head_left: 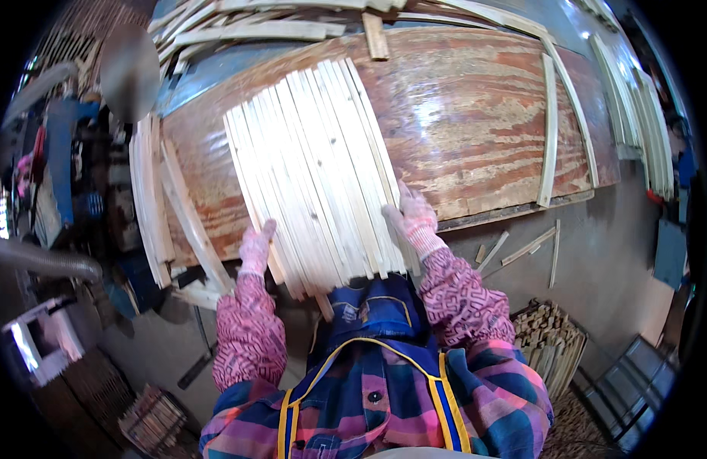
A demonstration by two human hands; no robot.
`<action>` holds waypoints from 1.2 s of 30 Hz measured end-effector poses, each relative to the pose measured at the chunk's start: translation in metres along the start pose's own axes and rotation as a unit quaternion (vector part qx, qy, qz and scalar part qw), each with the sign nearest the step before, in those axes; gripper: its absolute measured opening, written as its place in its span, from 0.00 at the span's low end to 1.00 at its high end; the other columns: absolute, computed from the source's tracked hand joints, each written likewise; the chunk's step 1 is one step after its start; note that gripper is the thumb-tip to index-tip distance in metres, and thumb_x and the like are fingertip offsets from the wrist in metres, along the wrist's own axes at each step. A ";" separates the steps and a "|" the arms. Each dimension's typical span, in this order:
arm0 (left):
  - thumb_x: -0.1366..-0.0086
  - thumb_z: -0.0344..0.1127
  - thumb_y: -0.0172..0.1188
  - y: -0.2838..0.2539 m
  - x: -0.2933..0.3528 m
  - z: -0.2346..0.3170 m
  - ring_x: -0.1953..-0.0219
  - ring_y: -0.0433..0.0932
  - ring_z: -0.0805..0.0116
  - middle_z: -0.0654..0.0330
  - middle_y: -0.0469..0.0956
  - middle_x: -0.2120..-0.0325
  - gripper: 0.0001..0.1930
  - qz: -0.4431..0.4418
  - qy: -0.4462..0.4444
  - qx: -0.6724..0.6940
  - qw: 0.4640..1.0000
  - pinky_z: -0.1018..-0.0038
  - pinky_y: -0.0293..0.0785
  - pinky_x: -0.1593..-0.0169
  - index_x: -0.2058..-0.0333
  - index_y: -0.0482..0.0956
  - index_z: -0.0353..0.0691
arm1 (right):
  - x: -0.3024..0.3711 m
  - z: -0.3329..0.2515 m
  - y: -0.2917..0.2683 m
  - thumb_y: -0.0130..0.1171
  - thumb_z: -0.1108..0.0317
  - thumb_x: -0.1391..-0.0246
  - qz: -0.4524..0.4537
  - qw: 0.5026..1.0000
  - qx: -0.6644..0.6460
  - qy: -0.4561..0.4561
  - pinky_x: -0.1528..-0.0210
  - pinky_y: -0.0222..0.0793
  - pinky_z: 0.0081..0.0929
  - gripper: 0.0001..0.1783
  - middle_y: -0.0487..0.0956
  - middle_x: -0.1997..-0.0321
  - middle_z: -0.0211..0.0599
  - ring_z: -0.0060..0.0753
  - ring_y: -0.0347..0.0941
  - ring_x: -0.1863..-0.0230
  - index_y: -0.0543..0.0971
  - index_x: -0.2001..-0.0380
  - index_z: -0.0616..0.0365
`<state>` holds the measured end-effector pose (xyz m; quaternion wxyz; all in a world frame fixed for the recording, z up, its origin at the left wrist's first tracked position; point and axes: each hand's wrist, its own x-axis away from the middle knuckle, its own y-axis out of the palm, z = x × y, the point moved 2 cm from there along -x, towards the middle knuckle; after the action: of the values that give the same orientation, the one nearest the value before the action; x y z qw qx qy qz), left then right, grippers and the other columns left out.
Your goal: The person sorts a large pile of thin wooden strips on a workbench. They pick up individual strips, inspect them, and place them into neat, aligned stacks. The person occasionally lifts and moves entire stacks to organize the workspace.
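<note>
A row of pale wooden strips [315,168] lies side by side on the worn plywood tabletop [476,115], slightly tilted, its near ends overhanging the front edge. My left hand [256,246], in a light pink glove, grips the row's left edge near the close end. At the right edge my right hand [411,217], gloved alike, holds the outer strips with its thumb on top and its other fingers along the side. The fingers' undersides are hidden. The near ends of the strips are uneven, and one piece [324,306] sticks out further toward my apron.
Loose strips [254,30] are heaped beyond the table. More strips lie at its left end [148,203] and right end [550,130]. Offcuts [531,246] litter the floor. A crate of wood pieces [548,340] stands at lower right, a ribbed hose [47,258] at left.
</note>
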<state>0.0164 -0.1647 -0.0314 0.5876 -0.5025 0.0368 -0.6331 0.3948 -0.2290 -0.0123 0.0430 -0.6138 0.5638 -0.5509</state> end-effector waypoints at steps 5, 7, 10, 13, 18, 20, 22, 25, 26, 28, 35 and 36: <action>0.40 0.59 0.64 0.059 0.002 0.003 0.52 0.79 0.56 0.51 0.80 0.52 0.42 -0.029 0.041 -0.071 0.996 0.62 0.71 0.45 0.35 0.63 0.39 | 0.022 0.102 -0.004 0.56 0.49 0.40 0.059 0.988 -0.096 -0.104 0.29 0.55 0.40 0.41 0.66 0.31 0.53 0.56 0.61 0.31 0.59 0.29 0.55; 0.41 0.54 0.66 0.096 0.022 0.056 0.51 0.79 0.53 0.50 0.80 0.53 0.42 -0.099 0.069 -0.010 0.993 0.63 0.71 0.45 0.35 0.60 0.40 | 0.016 0.160 -0.009 0.58 0.55 0.42 0.093 0.982 -0.165 -0.006 0.31 0.58 0.32 0.38 0.71 0.35 0.49 0.45 0.66 0.33 0.62 0.31 0.54; 0.42 0.49 0.68 0.140 0.038 0.123 0.50 0.79 0.53 0.49 0.79 0.51 0.43 -0.141 0.125 -0.044 0.981 0.64 0.72 0.45 0.34 0.57 0.41 | 0.009 0.207 -0.047 0.55 0.70 0.37 0.120 0.848 -0.516 -0.010 0.32 0.55 0.23 0.30 0.71 0.33 0.37 0.26 0.62 0.33 0.65 0.32 0.54; 0.44 0.48 0.69 0.190 0.019 0.136 0.48 0.78 0.52 0.47 0.77 0.48 0.45 -0.170 0.205 0.069 0.961 0.64 0.71 0.44 0.33 0.55 0.41 | -0.010 0.227 -0.119 0.61 0.64 0.44 0.085 0.951 -0.297 0.022 0.31 0.56 0.27 0.38 0.69 0.32 0.45 0.36 0.62 0.30 0.63 0.30 0.47; 0.40 0.36 0.65 0.213 0.027 0.154 0.56 0.79 0.61 0.52 0.78 0.55 0.33 -0.149 0.236 0.109 0.954 0.67 0.77 0.52 0.37 0.62 0.41 | 0.006 0.198 -0.167 0.65 0.54 0.50 0.220 0.949 0.049 0.220 0.36 0.65 0.40 0.44 0.73 0.41 0.47 0.49 0.71 0.41 0.61 0.30 0.43; 0.40 0.35 0.65 0.202 0.026 0.140 0.62 0.78 0.65 0.55 0.77 0.60 0.31 -0.183 0.152 0.186 0.953 0.70 0.78 0.58 0.39 0.63 0.41 | 0.027 0.195 -0.161 0.67 0.51 0.53 0.314 0.910 0.126 0.238 0.39 0.66 0.44 0.45 0.74 0.50 0.47 0.48 0.72 0.47 0.61 0.33 0.45; 0.38 0.32 0.62 0.197 0.041 0.144 0.71 0.76 0.73 0.61 0.74 0.68 0.25 -0.194 0.079 0.282 0.936 0.75 0.77 0.70 0.43 0.66 0.42 | 0.040 0.211 -0.142 0.68 0.52 0.54 0.378 0.892 0.163 0.188 0.37 0.64 0.43 0.46 0.74 0.49 0.47 0.48 0.71 0.45 0.61 0.33 0.49; 0.36 0.30 0.60 0.175 0.043 0.123 0.73 0.76 0.71 0.62 0.74 0.68 0.21 -0.129 0.163 0.245 0.947 0.73 0.78 0.71 0.45 0.68 0.40 | 0.045 0.184 -0.121 0.69 0.55 0.53 0.406 0.909 0.073 0.060 0.36 0.62 0.45 0.47 0.73 0.43 0.47 0.52 0.67 0.42 0.61 0.32 0.55; 0.33 0.31 0.58 0.168 0.048 0.120 0.69 0.78 0.70 0.61 0.76 0.65 0.17 -0.156 0.142 0.304 0.929 0.70 0.80 0.65 0.47 0.70 0.40 | 0.043 0.171 -0.108 0.69 0.55 0.52 0.417 0.908 0.035 -0.003 0.36 0.63 0.45 0.45 0.72 0.42 0.51 0.55 0.66 0.41 0.63 0.33 0.56; 0.36 0.35 0.61 0.173 0.026 0.083 0.64 0.78 0.68 0.58 0.77 0.62 0.26 -0.249 0.075 0.513 0.818 0.72 0.78 0.59 0.41 0.66 0.41 | 0.040 0.113 -0.082 0.68 0.56 0.50 0.400 0.908 -0.043 -0.116 0.36 0.63 0.45 0.42 0.71 0.40 0.56 0.58 0.65 0.39 0.65 0.34 0.58; 0.42 0.48 0.70 0.064 0.055 0.119 0.57 0.77 0.68 0.58 0.80 0.60 0.33 -0.187 0.155 0.191 0.951 0.69 0.74 0.55 0.42 0.71 0.39 | 0.078 -0.103 0.018 0.58 0.56 0.40 0.105 0.940 -0.100 -0.310 0.37 0.63 0.41 0.25 0.70 0.41 0.52 0.52 0.67 0.40 0.76 0.44 0.59; 0.44 0.47 0.72 0.052 0.053 0.094 0.58 0.76 0.72 0.60 0.80 0.59 0.34 -0.211 0.163 0.436 0.860 0.71 0.74 0.54 0.42 0.72 0.40 | 0.080 -0.113 0.021 0.57 0.59 0.38 0.113 0.925 -0.128 -0.341 0.37 0.62 0.40 0.22 0.72 0.43 0.51 0.51 0.67 0.41 0.78 0.46 0.59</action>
<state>0.1272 -0.1712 0.0131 0.5846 -0.0808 -0.2546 -0.7661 0.2798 -0.2314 0.0679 0.2159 -0.6967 0.6466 -0.2236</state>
